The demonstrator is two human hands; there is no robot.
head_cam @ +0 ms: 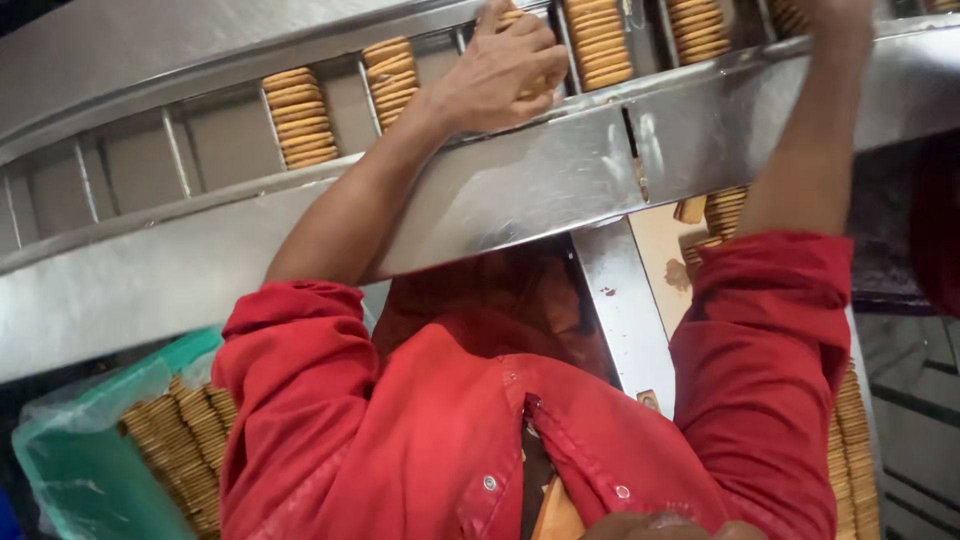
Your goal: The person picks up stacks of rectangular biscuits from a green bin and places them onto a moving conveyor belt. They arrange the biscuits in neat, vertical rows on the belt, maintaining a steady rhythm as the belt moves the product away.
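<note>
A curved steel conveyor (560, 180) runs across the top, and its divided slots carry stacks of round tan biscuits (300, 115). My left hand (500, 70) reaches over the steel rail. Its fingers are curled around one biscuit stack (512, 18) in a slot. Further stacks (598, 40) stand in the slots on either side of it. My right hand (835, 15) is stretched to the top right of the conveyor beside another stack (788, 15). The frame edge cuts off most of this hand, so its grip is hidden. My red shirt sleeves fill the foreground.
At the lower left, a green crate (60, 470) lined with clear plastic holds rows of biscuits (185, 440). More biscuit rows (850, 450) lie at the lower right. Under the conveyor, a few biscuits (725, 210) rest on a tan surface.
</note>
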